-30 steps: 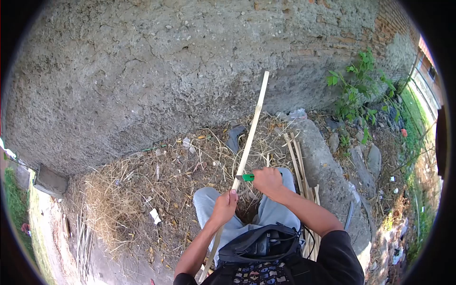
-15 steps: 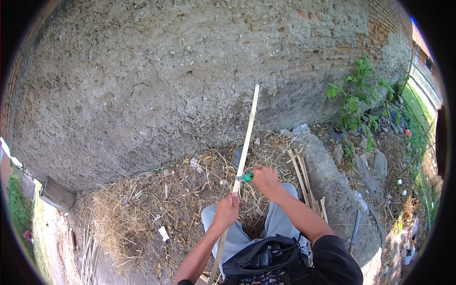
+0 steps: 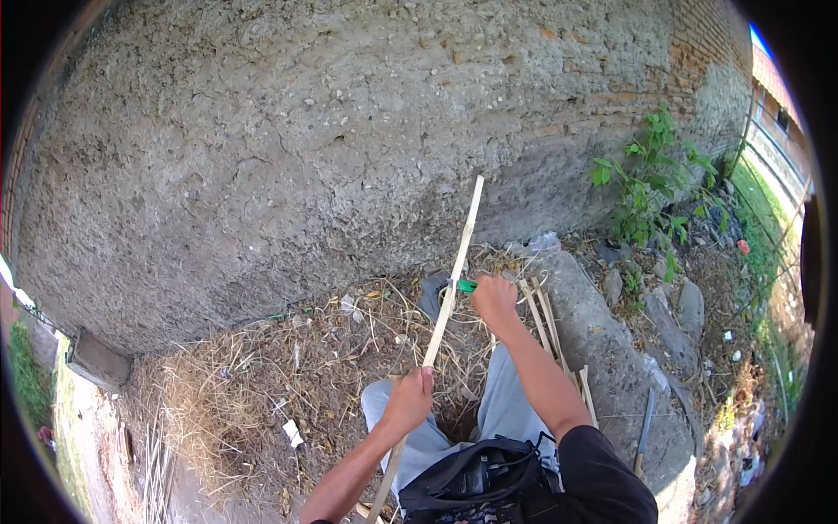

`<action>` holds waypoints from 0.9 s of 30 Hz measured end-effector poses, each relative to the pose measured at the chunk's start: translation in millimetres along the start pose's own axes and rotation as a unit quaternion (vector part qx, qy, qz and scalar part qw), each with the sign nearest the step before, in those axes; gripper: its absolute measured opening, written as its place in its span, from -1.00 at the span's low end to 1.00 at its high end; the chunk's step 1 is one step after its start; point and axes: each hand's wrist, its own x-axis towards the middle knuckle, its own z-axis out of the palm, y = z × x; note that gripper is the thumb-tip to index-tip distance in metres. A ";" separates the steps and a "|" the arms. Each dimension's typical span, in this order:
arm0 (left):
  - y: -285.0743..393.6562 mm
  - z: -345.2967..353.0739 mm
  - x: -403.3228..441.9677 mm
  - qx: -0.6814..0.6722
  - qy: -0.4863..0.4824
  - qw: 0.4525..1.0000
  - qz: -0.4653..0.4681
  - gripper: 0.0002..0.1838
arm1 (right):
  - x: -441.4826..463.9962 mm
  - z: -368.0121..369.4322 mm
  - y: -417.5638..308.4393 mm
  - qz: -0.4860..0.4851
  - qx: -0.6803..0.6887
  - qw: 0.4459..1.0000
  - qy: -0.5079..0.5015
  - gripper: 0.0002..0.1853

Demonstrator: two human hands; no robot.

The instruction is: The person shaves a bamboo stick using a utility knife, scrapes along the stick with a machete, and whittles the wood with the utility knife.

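A long pale bamboo strip (image 3: 442, 321) slants up from beside my lap toward the wall. My left hand (image 3: 408, 400) is closed round its lower part, thumb along the strip. My right hand (image 3: 494, 299) is a fist round a small green-handled tool (image 3: 468, 286). Its grey end lies across the strip, well above my left hand; whether it is a peeler or another small blade I cannot tell. Most of its handle is hidden in my fingers. The strip's upper end stands free in front of the wall.
A rough plastered wall (image 3: 288, 166) rises ahead. More strips (image 3: 543, 319) lean beside my right knee on a concrete slab (image 3: 594, 323), where a long knife (image 3: 646, 428) lies. Shavings (image 3: 205, 402) cover the ground at left. A leafy plant (image 3: 650, 179) grows at right.
My right hand and the green-handled tool have moved up along the strip, away from my left hand. The strip's upper end has dropped slightly. My left hand keeps its grip.
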 end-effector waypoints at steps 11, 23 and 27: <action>-10.6 -6.5 -66.0 -0.047 -0.075 0.994 -0.061 -0.55 | 25.7 20.7 47.9 0.027 -0.063 0.997 -0.039 -0.79; -79.2 -26.1 -140.9 -0.201 -0.172 0.945 -0.195 -0.54 | 27.1 10.9 97.6 0.072 -0.059 0.994 -0.064 -0.84; -90.6 -29.2 -137.8 -0.152 -0.166 0.957 -0.185 -0.54 | 21.8 24.7 96.5 0.093 -0.051 0.993 -0.057 -0.85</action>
